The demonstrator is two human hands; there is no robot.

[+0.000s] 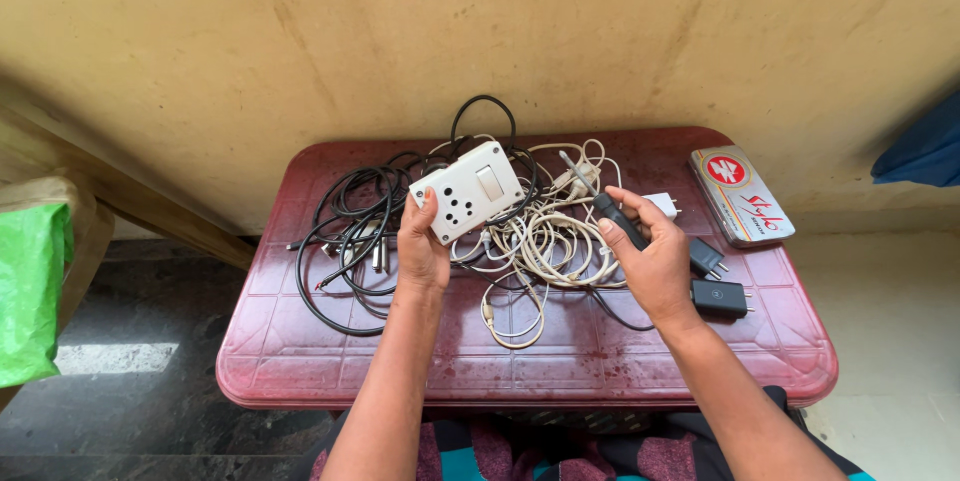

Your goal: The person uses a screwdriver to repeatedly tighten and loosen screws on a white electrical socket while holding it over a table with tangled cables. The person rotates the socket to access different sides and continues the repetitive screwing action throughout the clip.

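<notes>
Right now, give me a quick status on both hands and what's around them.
Left hand holds white socket box. Right hand grips black-handled screwdriver. Tangled white cables and black cables under both, chargers beside right.

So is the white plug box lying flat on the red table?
No, the left hand holds the white socket box up above the tangled cables, off the red table.
</notes>
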